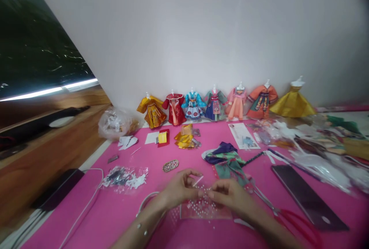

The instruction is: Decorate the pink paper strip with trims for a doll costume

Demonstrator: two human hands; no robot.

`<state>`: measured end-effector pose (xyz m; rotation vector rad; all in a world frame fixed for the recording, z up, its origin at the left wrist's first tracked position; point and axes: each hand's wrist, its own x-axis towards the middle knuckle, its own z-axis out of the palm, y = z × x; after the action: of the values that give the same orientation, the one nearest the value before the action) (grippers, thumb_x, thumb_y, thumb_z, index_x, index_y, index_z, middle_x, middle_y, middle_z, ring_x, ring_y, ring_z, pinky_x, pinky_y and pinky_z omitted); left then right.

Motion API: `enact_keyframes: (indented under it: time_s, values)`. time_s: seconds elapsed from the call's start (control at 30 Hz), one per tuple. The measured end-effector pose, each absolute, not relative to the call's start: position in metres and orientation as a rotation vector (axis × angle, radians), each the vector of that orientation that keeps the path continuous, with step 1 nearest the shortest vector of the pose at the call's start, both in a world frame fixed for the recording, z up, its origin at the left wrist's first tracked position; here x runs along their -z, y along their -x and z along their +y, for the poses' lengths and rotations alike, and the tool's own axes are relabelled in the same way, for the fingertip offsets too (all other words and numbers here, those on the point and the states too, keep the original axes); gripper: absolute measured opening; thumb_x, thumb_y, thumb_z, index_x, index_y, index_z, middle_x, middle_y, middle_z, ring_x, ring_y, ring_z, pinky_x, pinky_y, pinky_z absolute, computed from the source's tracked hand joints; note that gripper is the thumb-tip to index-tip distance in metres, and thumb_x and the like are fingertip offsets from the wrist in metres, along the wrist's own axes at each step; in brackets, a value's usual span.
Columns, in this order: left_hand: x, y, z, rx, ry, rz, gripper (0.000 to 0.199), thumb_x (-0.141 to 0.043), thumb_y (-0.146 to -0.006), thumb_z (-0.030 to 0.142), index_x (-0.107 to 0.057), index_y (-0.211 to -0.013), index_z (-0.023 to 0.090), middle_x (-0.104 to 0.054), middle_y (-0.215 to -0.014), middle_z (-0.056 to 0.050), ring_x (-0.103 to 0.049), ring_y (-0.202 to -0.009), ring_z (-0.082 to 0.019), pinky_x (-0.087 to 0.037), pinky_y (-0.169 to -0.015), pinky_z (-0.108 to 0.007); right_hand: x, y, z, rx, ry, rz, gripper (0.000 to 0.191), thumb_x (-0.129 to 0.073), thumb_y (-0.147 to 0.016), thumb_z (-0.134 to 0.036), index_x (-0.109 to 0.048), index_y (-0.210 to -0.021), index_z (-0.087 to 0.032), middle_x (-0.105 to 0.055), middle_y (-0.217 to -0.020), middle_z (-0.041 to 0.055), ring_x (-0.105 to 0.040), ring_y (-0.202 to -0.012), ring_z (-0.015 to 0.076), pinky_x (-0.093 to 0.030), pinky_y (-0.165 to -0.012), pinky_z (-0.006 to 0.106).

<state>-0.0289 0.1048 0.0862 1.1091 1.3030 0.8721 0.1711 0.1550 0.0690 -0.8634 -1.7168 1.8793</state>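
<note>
My left hand [184, 190] is closed, its thumb and fingers pinched, with a small pale stick [198, 181] jutting from between the fingers. Facing it, my right hand [226, 193] has its fingertips pressed together; whatever they hold is too small to name. Many tiny white beads [201, 206] lie between and below both hands, over a clear flat sheet [221, 213] on the pink mat [115, 210]. Behind my right hand lies a crumpled purple and green cloth [227, 160]. An oval patterned piece [170, 165] rests beyond my left hand.
Red-handled scissors [296, 222] and a dark phone-like slab [308, 197] lie at the right. Small dressed forms [193, 106] line the wall. Plastic bags and fabric [317, 160] crowd the right side; a bag of small parts [127, 177] and a white cable [86, 206] are at the left.
</note>
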Motion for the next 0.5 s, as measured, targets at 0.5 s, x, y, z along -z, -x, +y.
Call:
enact_keyframes:
  time_s: [0.5]
  values:
    - [-0.038,0.074,-0.019,-0.863,-1.887,2.233,0.017,-0.058,-0.088,0.038,-0.068,-0.087,0.024,-0.071,-0.091,-0.008,-0.065,-0.09,-0.03,-0.05,-0.079,-0.044,-0.01,-0.241,0.126,-1.843,1.02,-1.231,0.049,-0.085,-0.064,-0.054,-0.065,-0.091,-0.018,-0.069,-0.064,-0.0008,-0.064,-0.054,0.015,-0.048,-0.051,0.024]
